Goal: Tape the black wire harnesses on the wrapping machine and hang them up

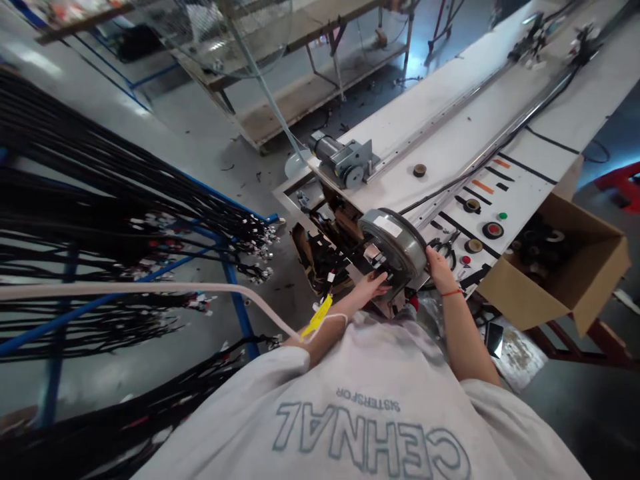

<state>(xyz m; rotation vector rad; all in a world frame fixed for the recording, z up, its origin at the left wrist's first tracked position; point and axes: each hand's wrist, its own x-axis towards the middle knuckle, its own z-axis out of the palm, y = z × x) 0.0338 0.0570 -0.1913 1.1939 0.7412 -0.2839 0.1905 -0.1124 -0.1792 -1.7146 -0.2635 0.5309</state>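
A grey drum-shaped machine (pixel 407 247) with a white label on top stands at the near end of the long white bench. My left hand (pixel 373 288) is at its near left side, fingers stretched toward the dark parts under the drum. Against the drum's right rim is my right hand (pixel 440 270), its fingers curled; whatever lies inside them is hidden. A red band circles my right wrist. A yellow tag (pixel 317 319) on a pale cord hangs by my left forearm. Beyond the drum, a black cable bundle (pixel 450 181) runs along the bench.
Black cables with white connectors hang on a blue rack (pixel 235 293) to the left. A grey motor (pixel 345 157) sits at the bench end. Tape rolls (pixel 471 205) and buttons are on the bench. An open cardboard box (pixel 595 267) and a phone (pixel 494 340) are at right.
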